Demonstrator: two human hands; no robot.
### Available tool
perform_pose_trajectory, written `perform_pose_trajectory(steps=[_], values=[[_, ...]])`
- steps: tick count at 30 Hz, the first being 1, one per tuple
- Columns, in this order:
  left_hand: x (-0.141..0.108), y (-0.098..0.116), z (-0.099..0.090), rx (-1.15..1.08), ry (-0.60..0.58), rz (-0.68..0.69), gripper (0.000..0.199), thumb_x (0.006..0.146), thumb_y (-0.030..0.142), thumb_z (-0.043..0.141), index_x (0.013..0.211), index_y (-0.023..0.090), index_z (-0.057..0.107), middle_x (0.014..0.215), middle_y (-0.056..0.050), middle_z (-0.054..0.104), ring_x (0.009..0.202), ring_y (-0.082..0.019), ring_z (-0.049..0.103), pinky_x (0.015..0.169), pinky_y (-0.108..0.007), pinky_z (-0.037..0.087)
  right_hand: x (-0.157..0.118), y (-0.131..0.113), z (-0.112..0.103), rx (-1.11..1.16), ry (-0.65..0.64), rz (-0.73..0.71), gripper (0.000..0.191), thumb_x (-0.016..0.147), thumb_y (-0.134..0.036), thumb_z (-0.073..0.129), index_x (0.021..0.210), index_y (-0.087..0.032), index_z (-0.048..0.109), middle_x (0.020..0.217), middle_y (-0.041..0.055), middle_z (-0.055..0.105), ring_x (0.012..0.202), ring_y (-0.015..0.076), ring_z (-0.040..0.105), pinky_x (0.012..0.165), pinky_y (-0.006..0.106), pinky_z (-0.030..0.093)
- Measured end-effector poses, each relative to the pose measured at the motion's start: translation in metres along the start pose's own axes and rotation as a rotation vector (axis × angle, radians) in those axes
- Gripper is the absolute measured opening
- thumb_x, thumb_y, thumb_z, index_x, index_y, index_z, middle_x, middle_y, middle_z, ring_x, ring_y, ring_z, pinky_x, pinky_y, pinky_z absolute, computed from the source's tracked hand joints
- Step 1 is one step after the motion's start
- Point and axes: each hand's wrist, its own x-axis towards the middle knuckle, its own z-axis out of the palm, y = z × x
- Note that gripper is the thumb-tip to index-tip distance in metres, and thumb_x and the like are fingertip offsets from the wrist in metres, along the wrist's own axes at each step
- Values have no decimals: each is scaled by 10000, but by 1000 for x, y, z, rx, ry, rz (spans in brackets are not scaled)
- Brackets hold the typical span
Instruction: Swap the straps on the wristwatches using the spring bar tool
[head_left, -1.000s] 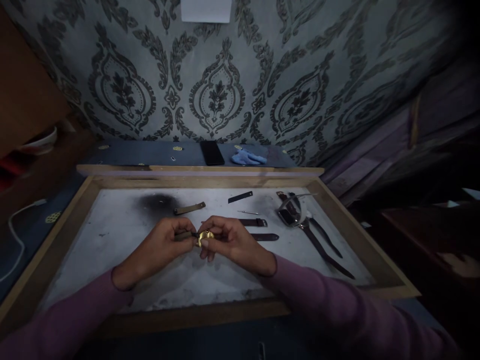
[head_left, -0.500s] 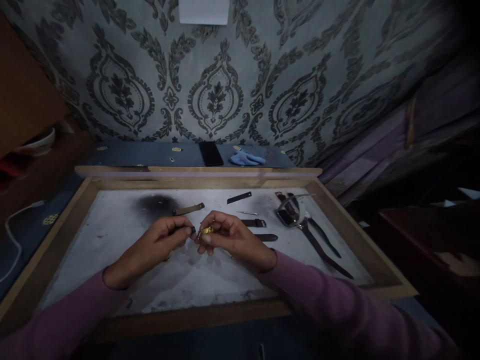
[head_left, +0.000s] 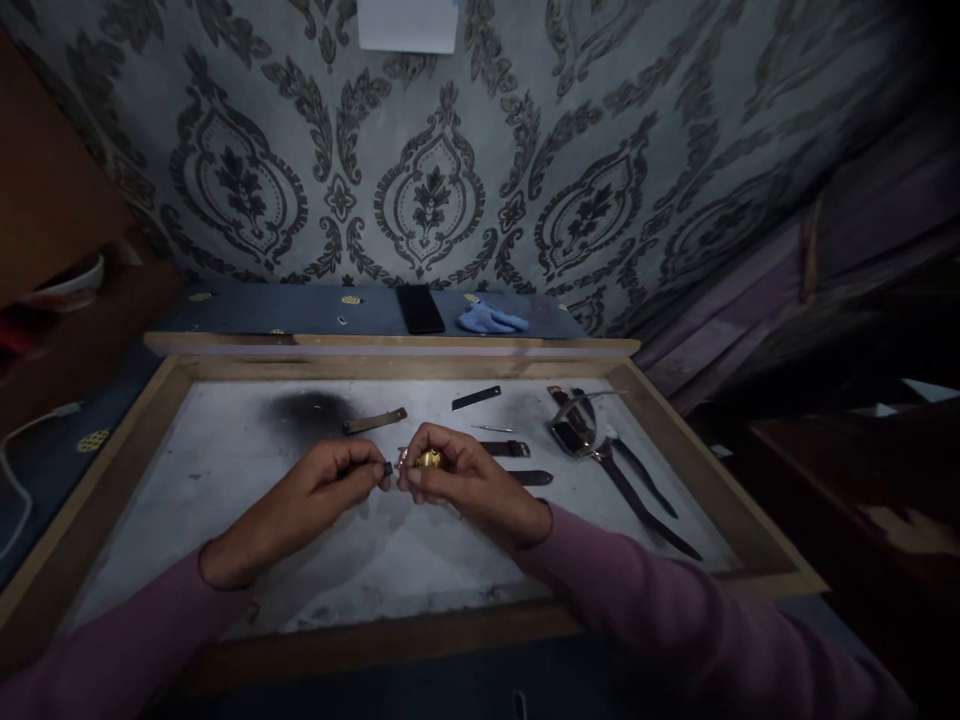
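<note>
Between the thumb and fingers of my right hand [head_left: 461, 478] is a gold-coloured watch case [head_left: 430, 459], mostly covered by the fingers. My left hand [head_left: 322, 490] pinches a dark strap-like piece, whose black end [head_left: 388, 468] pokes out toward the watch case. The two hands nearly meet above the white board [head_left: 390, 570]. Just behind them lies a tan strap [head_left: 376, 420]. Two dark brown watch strap pieces, one with a buckle [head_left: 517, 449] and one with a pointed end [head_left: 534, 478], lie partly behind my right hand.
On the board's right are a square-faced watch [head_left: 568, 437], dark-handled pliers [head_left: 643, 475] and clear eyeglasses-like plastic [head_left: 598, 425]. A blade [head_left: 476, 398] and a thin metal tool [head_left: 493, 428] lie farther back. A wooden rim [head_left: 450, 367] frames the board; behind it are a phone [head_left: 420, 309] and blue cloth [head_left: 491, 318].
My right hand has turned the gold watch case, so its rounder side shows, and its fingers have curled in. My left hand keeps its pinch, almost in place.
</note>
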Motion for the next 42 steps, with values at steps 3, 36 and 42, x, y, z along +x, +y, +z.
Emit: perform_pose_trajectory(steps=[3, 36, 42], values=[[0, 1, 0, -8, -5, 8, 218, 850, 371, 519, 772, 181, 591, 602, 52, 375, 510, -105, 267, 450, -221, 241, 0, 2, -2, -11, -18, 9, 197, 808, -289, 702, 875, -169, 561, 785, 4, 646, 668, 88, 566, 595, 214, 387], [1, -2, -3, 158, 77, 140, 292, 901, 394, 461, 761, 165, 574, 672, 16, 466, 628, -144, 415, 583, -263, 327, 3, 2, -2, 136, -28, -45, 185, 805, -283, 735, 906, -129, 717, 916, 60, 729, 856, 149, 701, 888, 358, 553], [0, -8, -3, 170, 168, 164, 386, 946, 405, 400, 694, 174, 578, 605, 31, 424, 557, -120, 382, 530, -253, 292, 4, 5, -4, 63, 73, -111, 139, 767, -240, 769, 870, -161, 720, 905, 42, 729, 818, 135, 694, 850, 335, 556]])
